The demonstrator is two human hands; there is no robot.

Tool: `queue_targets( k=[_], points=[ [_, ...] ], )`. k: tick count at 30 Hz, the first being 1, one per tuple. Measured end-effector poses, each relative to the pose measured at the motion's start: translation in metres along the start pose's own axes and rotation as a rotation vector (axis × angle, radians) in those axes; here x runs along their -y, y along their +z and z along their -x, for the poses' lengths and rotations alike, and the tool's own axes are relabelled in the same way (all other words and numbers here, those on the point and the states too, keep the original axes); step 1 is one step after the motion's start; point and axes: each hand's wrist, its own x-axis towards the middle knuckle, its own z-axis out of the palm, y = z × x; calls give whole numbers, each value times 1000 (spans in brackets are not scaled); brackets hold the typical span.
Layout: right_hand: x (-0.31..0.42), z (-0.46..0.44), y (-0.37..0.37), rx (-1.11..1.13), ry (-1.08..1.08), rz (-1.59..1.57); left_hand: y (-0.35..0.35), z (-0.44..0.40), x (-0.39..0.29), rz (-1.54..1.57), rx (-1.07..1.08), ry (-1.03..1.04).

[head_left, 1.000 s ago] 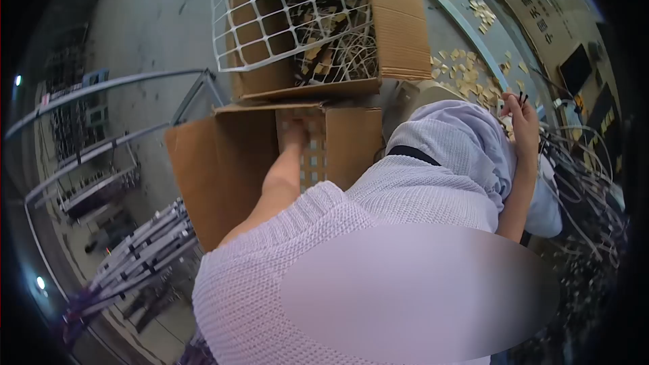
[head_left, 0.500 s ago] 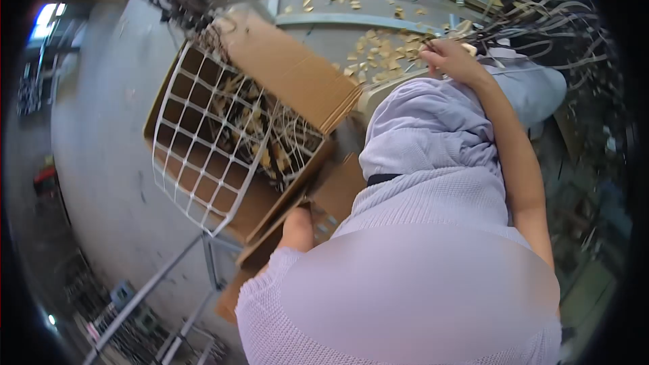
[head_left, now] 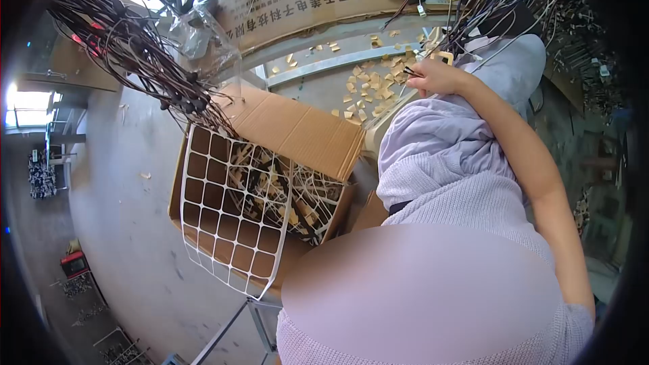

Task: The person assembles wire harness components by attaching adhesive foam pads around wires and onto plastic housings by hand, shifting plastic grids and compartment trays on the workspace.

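Note:
My right hand (head_left: 441, 77) is closed above my lap, its fingers pinched together. A small dark tip (head_left: 410, 71) pokes out at the fingertips, too small to name. Just behind the knuckles shows a pale yellow loop (head_left: 444, 58); whether the hand grips it I cannot tell. Light cables (head_left: 466, 30) lie close beyond the hand, near my knee. My left hand is out of sight. To my left, an open cardboard box (head_left: 223, 213) contains cable scraps and yellowish bits, with a white plastic grid (head_left: 233, 230) over its opening.
Bundled dark cables (head_left: 128, 47) hang at the upper left, their ends near the box. Small yellowish pieces (head_left: 368, 88) litter the floor ahead, around a metal bar (head_left: 331, 64). A large printed cardboard sheet (head_left: 291, 3) lies beyond. A metal frame leg (head_left: 260, 324) stands below the grid.
The view has shifted, bringing the hanging cables and printed cardboard further into sight. My left hand, earlier beside the box, has left view. My right hand stays closed near my knee.

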Motion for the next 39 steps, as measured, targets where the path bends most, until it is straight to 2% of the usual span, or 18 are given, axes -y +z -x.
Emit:
queue_targets(
  k=[12,31,39],
  points=[
    [-20,-14,8,30,0,27,2,18,24,15,13,64],
    [-9,-4,3,35,42,-1,-21,63,48,15,45,86],
    [-4,1,4,-19,-49,105,-44,96,44,13,75,93]
  ],
)
